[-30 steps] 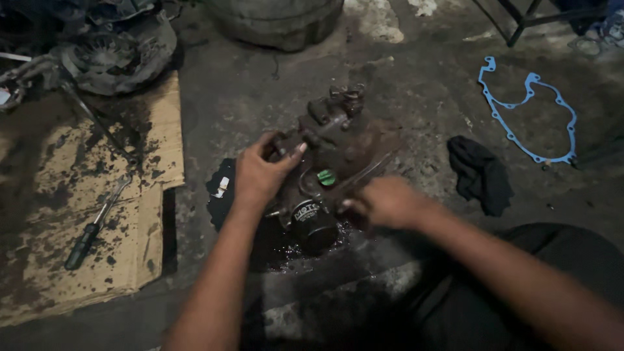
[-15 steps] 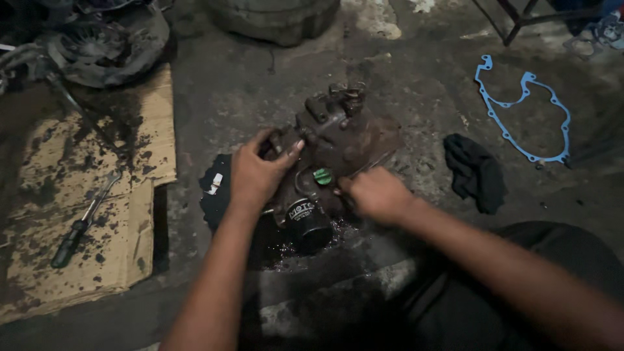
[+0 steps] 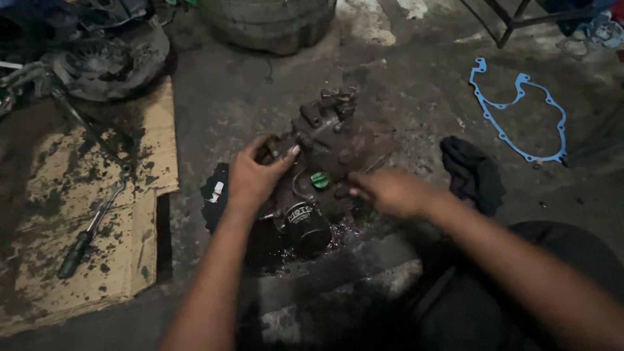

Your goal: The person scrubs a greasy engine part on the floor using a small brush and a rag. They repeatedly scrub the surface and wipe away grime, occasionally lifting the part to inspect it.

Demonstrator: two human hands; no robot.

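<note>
A greasy, dark engine block (image 3: 335,140) with a black oil filter (image 3: 305,224) and a small green cap (image 3: 319,180) lies on the stained concrete floor. My left hand (image 3: 255,175) grips the block's left side, fingers curled over an edge. On the block's right side rests my right hand (image 3: 388,192), blurred, its fingers closed against the casing near a thin metal rod.
Oil-stained cardboard (image 3: 78,214) at left carries a screwdriver (image 3: 73,252) and a wrench. A clutch housing part (image 3: 104,62) lies top left, a tyre (image 3: 270,23) at top centre. A blue gasket (image 3: 517,110) and a black rag (image 3: 473,172) lie at right.
My right hand has shifted slightly right and down along the block. The view has drifted a little; my left hand keeps its grip.
</note>
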